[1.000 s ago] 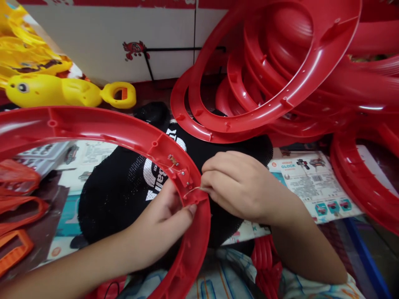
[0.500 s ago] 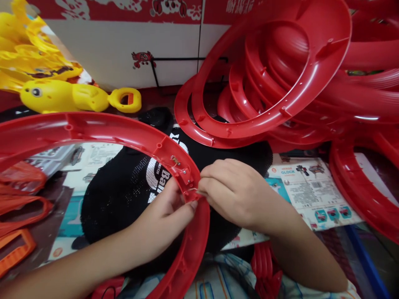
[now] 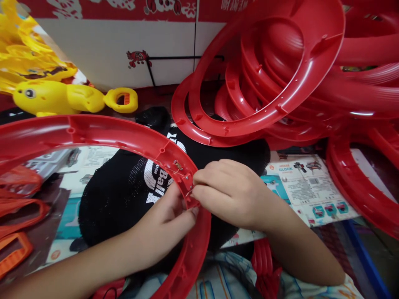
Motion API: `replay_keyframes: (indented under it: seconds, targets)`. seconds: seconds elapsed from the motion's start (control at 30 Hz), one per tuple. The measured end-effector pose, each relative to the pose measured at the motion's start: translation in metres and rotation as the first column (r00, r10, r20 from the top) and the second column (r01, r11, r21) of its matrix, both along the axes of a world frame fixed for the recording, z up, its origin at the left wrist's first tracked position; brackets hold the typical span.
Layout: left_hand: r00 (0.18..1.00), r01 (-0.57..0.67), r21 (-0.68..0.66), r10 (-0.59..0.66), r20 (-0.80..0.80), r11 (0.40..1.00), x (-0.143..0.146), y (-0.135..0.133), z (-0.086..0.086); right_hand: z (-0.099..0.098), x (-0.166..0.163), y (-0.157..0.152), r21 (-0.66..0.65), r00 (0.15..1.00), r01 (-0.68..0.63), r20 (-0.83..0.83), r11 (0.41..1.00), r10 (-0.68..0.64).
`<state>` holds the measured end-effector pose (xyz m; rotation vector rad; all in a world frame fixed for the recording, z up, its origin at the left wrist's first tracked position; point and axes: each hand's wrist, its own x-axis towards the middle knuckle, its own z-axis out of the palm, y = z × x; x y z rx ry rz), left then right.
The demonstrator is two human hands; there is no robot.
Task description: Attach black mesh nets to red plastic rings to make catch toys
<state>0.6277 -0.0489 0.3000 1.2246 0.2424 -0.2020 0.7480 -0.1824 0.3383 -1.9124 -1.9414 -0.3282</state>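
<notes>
Covering the desk (image 3: 40,232) are printed card sheets (image 3: 311,187) and a black mesh cloth (image 3: 124,195), backed by a white wall (image 3: 109,50). Glossy red plastic rings (image 3: 268,83) are stacked at right, with a yellow duck toy (image 3: 59,97) at left. The left hand (image 3: 165,224) grips a large ribbed red ring (image 3: 102,135) above the cloth. The right hand (image 3: 230,193) pinches shut at the ring's small metal fitting (image 3: 183,174).

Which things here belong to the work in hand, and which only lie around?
In hand: red ring, gripped by left hand; right hand at its small metal fitting.
Lying about: stacked red rings, yellow toy, black mesh cloth, printed leaflet.
</notes>
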Motion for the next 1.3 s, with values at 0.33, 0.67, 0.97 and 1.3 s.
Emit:
replay_keyframes:
  seconds: [0.33, 0.67, 0.97, 1.3]
  targets:
    - [0.999, 0.032, -0.043, -0.032, 0.017, 0.999, -0.003, 0.001, 0.004, -0.001, -0.006, 0.002, 0.018, 0.992, -0.023, -0.121, 1.000, 0.025]
    - [1.000, 0.013, -0.125, -0.013, 0.001, 0.992, 0.002, 0.002, 0.002, 0.002, -0.004, -0.004, -0.119, 0.999, -0.040, -0.024, 0.992, 0.037]
    - [0.999, -0.001, -0.201, -0.009, -0.047, 0.980, 0.004, 0.009, 0.001, 0.004, -0.005, -0.003, -0.236, 0.999, 0.037, -0.025, 0.971, -0.044]
    - [0.984, 0.045, -0.292, 0.007, 0.175, 0.955, 0.008, 0.014, -0.021, 0.006, -0.005, -0.004, -0.077, 0.994, 0.097, 0.050, 0.992, -0.093]
